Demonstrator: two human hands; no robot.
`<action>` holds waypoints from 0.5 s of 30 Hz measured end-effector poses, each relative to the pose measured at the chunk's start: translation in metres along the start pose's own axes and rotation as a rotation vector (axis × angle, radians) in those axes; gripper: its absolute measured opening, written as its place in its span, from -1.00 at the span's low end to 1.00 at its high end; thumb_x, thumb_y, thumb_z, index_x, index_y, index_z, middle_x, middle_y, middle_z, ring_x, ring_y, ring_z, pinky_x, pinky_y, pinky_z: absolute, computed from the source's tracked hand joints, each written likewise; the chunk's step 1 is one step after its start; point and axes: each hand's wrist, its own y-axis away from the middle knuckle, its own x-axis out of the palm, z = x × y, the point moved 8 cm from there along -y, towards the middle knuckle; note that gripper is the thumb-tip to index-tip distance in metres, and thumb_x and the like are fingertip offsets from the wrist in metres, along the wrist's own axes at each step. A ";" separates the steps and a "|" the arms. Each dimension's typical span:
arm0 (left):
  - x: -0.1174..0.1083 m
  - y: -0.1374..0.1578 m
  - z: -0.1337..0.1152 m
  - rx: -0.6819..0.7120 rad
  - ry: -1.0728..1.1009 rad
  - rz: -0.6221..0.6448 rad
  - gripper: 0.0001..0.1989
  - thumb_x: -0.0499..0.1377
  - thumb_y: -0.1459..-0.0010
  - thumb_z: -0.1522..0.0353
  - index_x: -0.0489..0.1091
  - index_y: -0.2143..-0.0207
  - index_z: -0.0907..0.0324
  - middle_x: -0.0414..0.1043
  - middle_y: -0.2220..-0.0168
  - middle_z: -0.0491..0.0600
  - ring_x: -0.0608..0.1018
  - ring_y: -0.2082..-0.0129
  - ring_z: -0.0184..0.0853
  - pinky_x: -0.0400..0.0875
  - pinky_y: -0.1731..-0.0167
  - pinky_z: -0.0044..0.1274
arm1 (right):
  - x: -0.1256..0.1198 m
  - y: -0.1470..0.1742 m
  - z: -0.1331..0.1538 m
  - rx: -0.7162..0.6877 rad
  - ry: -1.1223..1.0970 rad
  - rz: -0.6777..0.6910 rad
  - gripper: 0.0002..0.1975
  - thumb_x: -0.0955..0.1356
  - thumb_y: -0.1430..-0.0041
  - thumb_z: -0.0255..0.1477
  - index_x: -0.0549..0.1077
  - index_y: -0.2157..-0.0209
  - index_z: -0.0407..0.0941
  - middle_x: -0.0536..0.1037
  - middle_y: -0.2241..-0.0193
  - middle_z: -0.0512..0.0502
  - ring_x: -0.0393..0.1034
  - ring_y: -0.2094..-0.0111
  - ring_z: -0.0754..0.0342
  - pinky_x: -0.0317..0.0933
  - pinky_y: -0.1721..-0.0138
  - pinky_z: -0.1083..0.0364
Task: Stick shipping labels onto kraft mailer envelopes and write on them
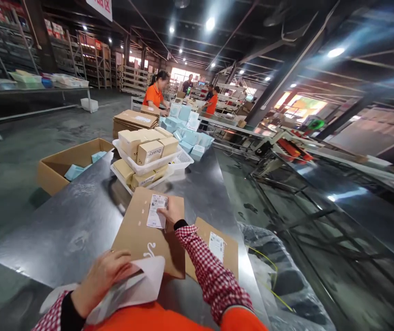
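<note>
In front of me a flat brown cardboard box (135, 230) lies on the metal table, with a white printed shipping label (156, 211) on its upper face. My right hand (173, 210) is closed at the label's right edge, its thumb on the label and the other fingers partly hidden. Closer to my body, my left hand (105, 271) grips a bent sheet of white paper (145, 280), which overhangs the box's near edge. Under my right forearm is a second brown box (231, 250) bearing its own white label (216, 246).
Stacked white plastic baskets (142, 166) hold cream boxes (149, 151). Behind them are piled light-blue boxes (188, 137) and flat cartons (133, 120). An open carton (54, 168) stands left, clear plastic wrap (279, 266) right. A co-worker in orange (153, 95) stands beyond.
</note>
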 end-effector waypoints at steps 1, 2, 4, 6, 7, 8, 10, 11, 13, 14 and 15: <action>0.010 -0.001 0.004 -0.025 -0.012 0.030 -0.78 0.07 -0.25 0.30 0.53 0.30 0.09 0.55 0.10 0.00 0.58 0.14 -0.25 0.51 0.14 -0.41 | 0.005 0.001 0.002 -0.015 0.100 0.020 -0.48 0.41 0.08 -0.48 0.27 0.03 -0.23 0.49 0.15 -0.25 0.39 0.15 -0.07 0.24 0.11 0.00; 0.020 -0.002 0.008 -0.043 -0.026 0.062 -0.78 0.08 -0.23 0.30 0.54 0.33 0.09 0.53 0.05 0.02 0.57 0.08 -0.20 0.49 0.10 -0.35 | 0.007 0.002 0.004 -0.036 0.194 0.024 -0.39 0.41 0.06 -0.47 0.22 -0.06 -0.26 0.45 0.08 -0.33 0.37 0.08 -0.12 0.22 0.07 -0.01; 0.035 0.000 0.016 -0.068 -0.054 0.116 -0.77 0.10 -0.21 0.32 0.55 0.39 0.09 0.50 0.00 0.05 0.52 0.00 -0.13 0.46 0.04 -0.26 | 0.005 0.006 0.009 -0.051 0.366 -0.023 -0.19 0.44 0.04 -0.37 0.07 -0.20 -0.30 0.30 -0.10 -0.47 0.28 -0.05 -0.21 0.16 0.00 -0.06; 0.044 0.004 0.021 -0.063 -0.068 0.151 -0.77 0.10 -0.19 0.35 0.54 0.43 0.10 0.48 -0.02 0.06 0.50 -0.03 -0.10 0.46 0.03 -0.23 | 0.004 0.012 0.013 -0.031 0.506 -0.092 -0.08 0.43 -0.01 -0.22 -0.03 -0.25 -0.33 0.10 -0.21 -0.55 0.13 -0.16 -0.30 0.05 -0.09 -0.15; 0.046 0.005 0.022 -0.053 -0.070 0.159 -0.76 0.10 -0.19 0.36 0.54 0.44 0.11 0.47 -0.03 0.07 0.49 -0.04 -0.11 0.45 0.02 -0.24 | 0.010 0.014 0.017 -0.053 0.554 -0.091 -0.10 0.40 -0.05 -0.15 -0.01 -0.26 -0.32 0.05 -0.24 -0.53 0.05 -0.20 -0.32 -0.04 -0.14 -0.20; 0.047 0.007 0.024 -0.040 -0.070 0.162 -0.76 0.09 -0.18 0.37 0.54 0.45 0.11 0.47 -0.03 0.07 0.50 -0.04 -0.12 0.46 0.02 -0.25 | 0.019 0.017 0.023 -0.110 0.581 -0.058 -0.16 0.35 -0.10 -0.10 0.03 -0.26 -0.27 0.04 -0.26 -0.48 -0.03 -0.24 -0.31 -0.14 -0.18 -0.23; 0.048 0.008 0.026 -0.023 -0.069 0.160 -0.74 0.07 -0.18 0.37 0.52 0.48 0.12 0.49 -0.01 0.07 0.52 -0.01 -0.14 0.47 0.03 -0.29 | 0.038 0.018 0.032 -0.244 0.578 0.055 -0.32 0.25 -0.20 -0.07 0.11 -0.24 -0.14 0.08 -0.27 -0.30 -0.13 -0.28 -0.23 -0.31 -0.23 -0.25; 0.048 0.009 0.028 -0.018 -0.066 0.159 -0.72 0.06 -0.19 0.36 0.52 0.49 0.12 0.50 0.00 0.06 0.52 -0.01 -0.16 0.47 0.03 -0.31 | 0.041 0.017 0.031 -0.259 0.564 0.089 -0.38 0.21 -0.24 -0.08 0.13 -0.23 -0.08 0.10 -0.27 -0.24 -0.15 -0.29 -0.20 -0.36 -0.23 -0.26; 0.048 0.011 0.034 -0.028 -0.048 0.159 -0.70 0.02 -0.22 0.36 0.51 0.46 0.12 0.50 0.01 0.04 0.52 -0.02 -0.21 0.45 0.00 -0.36 | 0.020 0.008 0.012 -0.094 0.518 0.038 -0.45 0.18 -0.28 -0.14 0.15 -0.22 -0.07 0.08 -0.28 -0.24 -0.16 -0.29 -0.20 -0.37 -0.22 -0.28; 0.047 0.014 0.038 -0.042 -0.046 0.146 -0.69 -0.01 -0.24 0.35 0.52 0.43 0.11 0.50 -0.01 0.04 0.50 -0.03 -0.23 0.44 -0.01 -0.37 | 0.000 0.006 -0.005 0.057 0.473 -0.030 -0.46 0.18 -0.29 -0.19 0.15 -0.22 -0.12 0.07 -0.27 -0.31 -0.15 -0.29 -0.23 -0.31 -0.21 -0.29; 0.045 0.017 0.043 -0.068 -0.056 0.121 -0.67 -0.03 -0.25 0.35 0.52 0.40 0.11 0.47 -0.03 0.05 0.48 -0.05 -0.22 0.42 -0.02 -0.36 | -0.021 0.008 -0.024 0.203 0.418 -0.095 -0.47 0.18 -0.29 -0.23 0.16 -0.21 -0.20 0.08 -0.25 -0.41 -0.10 -0.27 -0.25 -0.23 -0.19 -0.29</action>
